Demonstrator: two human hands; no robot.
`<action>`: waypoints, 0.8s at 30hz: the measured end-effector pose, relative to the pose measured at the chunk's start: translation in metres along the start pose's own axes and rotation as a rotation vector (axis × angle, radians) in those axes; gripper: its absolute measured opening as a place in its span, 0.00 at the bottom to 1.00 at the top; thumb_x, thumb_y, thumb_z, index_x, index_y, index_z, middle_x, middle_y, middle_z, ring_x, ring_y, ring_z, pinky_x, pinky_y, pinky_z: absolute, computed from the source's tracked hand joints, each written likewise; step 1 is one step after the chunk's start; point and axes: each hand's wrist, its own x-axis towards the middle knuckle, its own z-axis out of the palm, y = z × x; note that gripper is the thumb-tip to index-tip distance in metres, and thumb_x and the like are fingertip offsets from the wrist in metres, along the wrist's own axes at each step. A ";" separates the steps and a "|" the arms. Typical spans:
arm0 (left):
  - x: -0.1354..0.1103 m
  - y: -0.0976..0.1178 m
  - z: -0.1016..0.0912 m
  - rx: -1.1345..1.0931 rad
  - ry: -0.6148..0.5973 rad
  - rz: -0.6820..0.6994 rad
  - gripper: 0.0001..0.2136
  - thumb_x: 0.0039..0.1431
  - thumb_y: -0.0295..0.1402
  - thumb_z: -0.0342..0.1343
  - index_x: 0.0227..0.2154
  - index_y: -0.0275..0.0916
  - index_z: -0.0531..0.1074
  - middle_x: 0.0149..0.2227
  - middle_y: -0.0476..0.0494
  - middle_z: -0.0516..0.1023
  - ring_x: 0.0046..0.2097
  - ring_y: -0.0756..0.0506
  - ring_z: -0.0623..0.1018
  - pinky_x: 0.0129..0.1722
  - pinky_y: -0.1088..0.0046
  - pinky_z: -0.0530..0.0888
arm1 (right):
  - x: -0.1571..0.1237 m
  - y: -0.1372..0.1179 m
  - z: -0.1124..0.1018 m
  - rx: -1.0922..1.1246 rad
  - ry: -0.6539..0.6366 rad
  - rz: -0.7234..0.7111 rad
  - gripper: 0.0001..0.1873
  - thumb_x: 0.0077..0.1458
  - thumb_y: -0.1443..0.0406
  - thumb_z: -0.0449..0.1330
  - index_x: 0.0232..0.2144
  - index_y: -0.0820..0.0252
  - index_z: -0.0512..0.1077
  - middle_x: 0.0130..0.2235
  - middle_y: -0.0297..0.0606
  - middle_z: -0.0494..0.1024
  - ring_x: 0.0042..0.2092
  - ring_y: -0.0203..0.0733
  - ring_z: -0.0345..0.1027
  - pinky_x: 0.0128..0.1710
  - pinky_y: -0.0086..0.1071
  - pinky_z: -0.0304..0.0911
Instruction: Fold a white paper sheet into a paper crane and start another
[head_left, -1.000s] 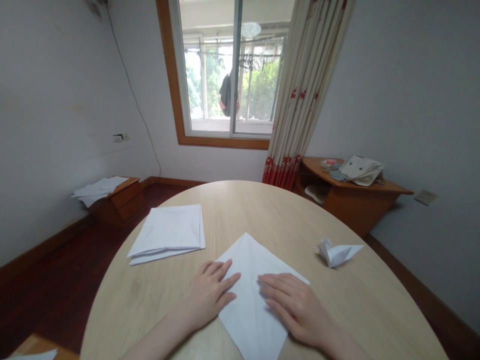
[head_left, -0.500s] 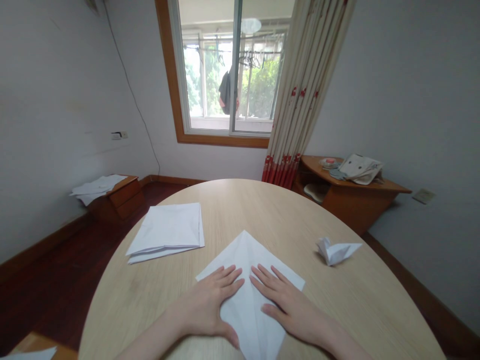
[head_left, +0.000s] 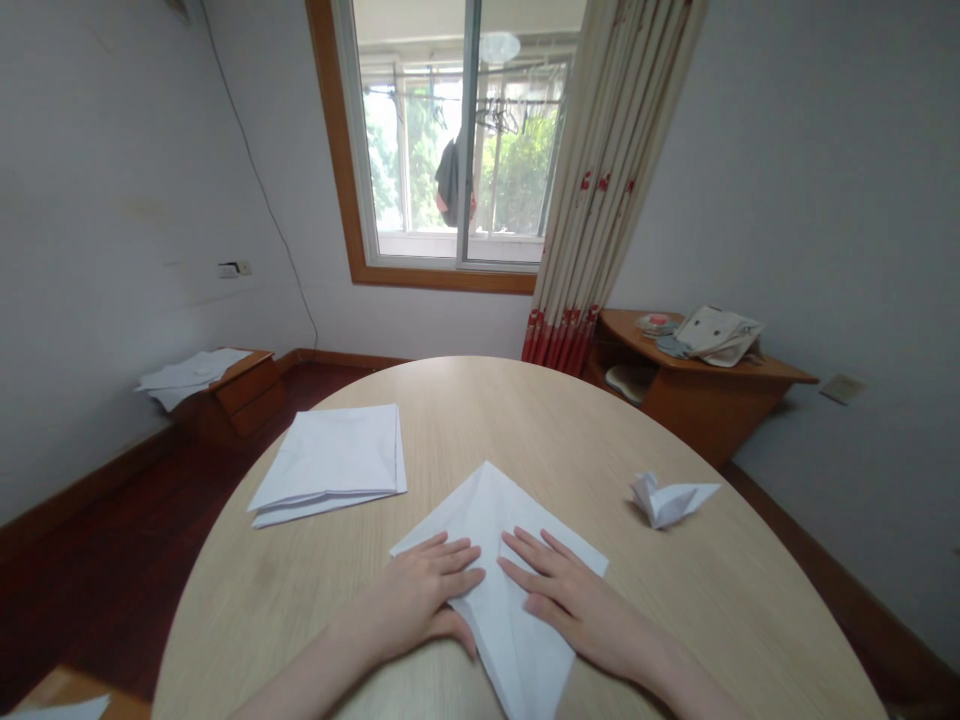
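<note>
A white sheet of paper (head_left: 491, 510) lies on the round table with one corner pointing away from me and fold lines running down it. Its near end runs out of the bottom of the view. My left hand (head_left: 427, 590) rests on the paper's left part, fingers stretched out and the thumb apart by the left edge. On the right part, my right hand (head_left: 562, 590) lies flat with its fingers spread. Each palm covers some of the sheet. Right of the hands stands a small folded paper figure (head_left: 671, 500), like a bird.
A stack of folded white paper (head_left: 337, 450) lies on the left of the round table (head_left: 510, 400). Beyond it stand a low cabinet with papers (head_left: 199, 368) at left and a corner shelf (head_left: 705, 380) with a cloth bag (head_left: 720, 333) at right. A curtain (head_left: 592, 200) hangs by the window.
My left hand has shifted slightly, its thumb drawn up and in towards the fingers. My right hand stays nearly in place on the paper. The whole view has moved a little.
</note>
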 end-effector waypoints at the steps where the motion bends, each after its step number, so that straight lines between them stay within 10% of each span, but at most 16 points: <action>1: 0.000 -0.001 0.001 0.012 -0.004 0.010 0.27 0.55 0.49 0.56 0.54 0.42 0.68 0.58 0.38 0.68 0.59 0.40 0.66 0.60 0.59 0.60 | 0.000 0.000 0.000 0.003 0.006 -0.002 0.21 0.66 0.58 0.48 0.60 0.42 0.56 0.65 0.32 0.52 0.66 0.43 0.42 0.63 0.51 0.45; 24: -0.002 -0.001 -0.002 -0.133 0.090 -0.118 0.12 0.67 0.34 0.48 0.49 0.46 0.72 0.48 0.49 0.77 0.50 0.45 0.77 0.50 0.70 0.72 | -0.006 0.002 -0.009 0.075 0.075 -0.040 0.24 0.65 0.52 0.41 0.56 0.50 0.66 0.60 0.38 0.64 0.62 0.45 0.55 0.61 0.52 0.52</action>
